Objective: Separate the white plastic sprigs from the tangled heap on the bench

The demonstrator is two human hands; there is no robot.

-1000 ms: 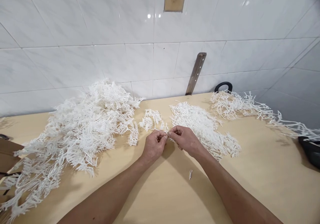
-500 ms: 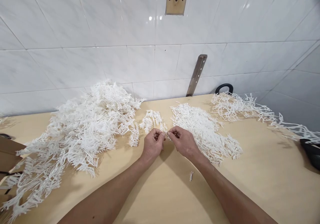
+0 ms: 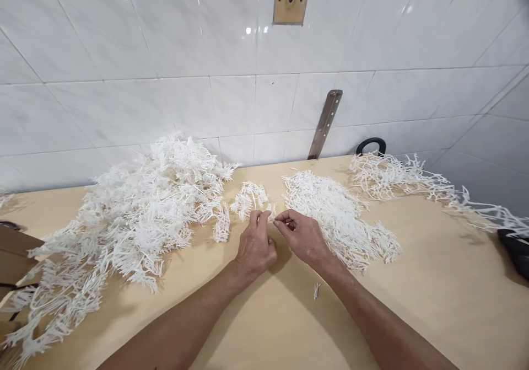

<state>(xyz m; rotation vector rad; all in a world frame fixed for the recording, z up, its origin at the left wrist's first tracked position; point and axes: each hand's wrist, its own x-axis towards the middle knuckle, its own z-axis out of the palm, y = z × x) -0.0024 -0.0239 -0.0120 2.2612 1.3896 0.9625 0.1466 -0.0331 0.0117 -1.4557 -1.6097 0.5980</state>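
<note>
My left hand (image 3: 255,244) has turned back-up over the table, its fingers bent and closed around the base of a small white branched plastic sprig (image 3: 271,210). Opposite it, my right hand (image 3: 302,236) pinches at the sprig's right side with thumb and forefinger; the exact contact is too small to see. Just behind the hands lies a little cluster of similar sprigs (image 3: 248,198). To the right of my right hand spreads a heap of short white pieces (image 3: 336,215). A big tangled heap of white branched plastic (image 3: 159,210) stands left of my left hand.
Below my right wrist lies a small loose white piece (image 3: 316,291) on the wooden table (image 3: 438,282). Bare white branches (image 3: 384,177) trail along the right back edge, near a black handle (image 3: 371,145). A metal bracket (image 3: 325,124) leans at the tiled wall; a cardboard box (image 3: 16,254) is left.
My left hand has rolled over, its thumb dropping away from the fingertips toward me. My right hand has shifted slightly left and still pinches near the sprig.
</note>
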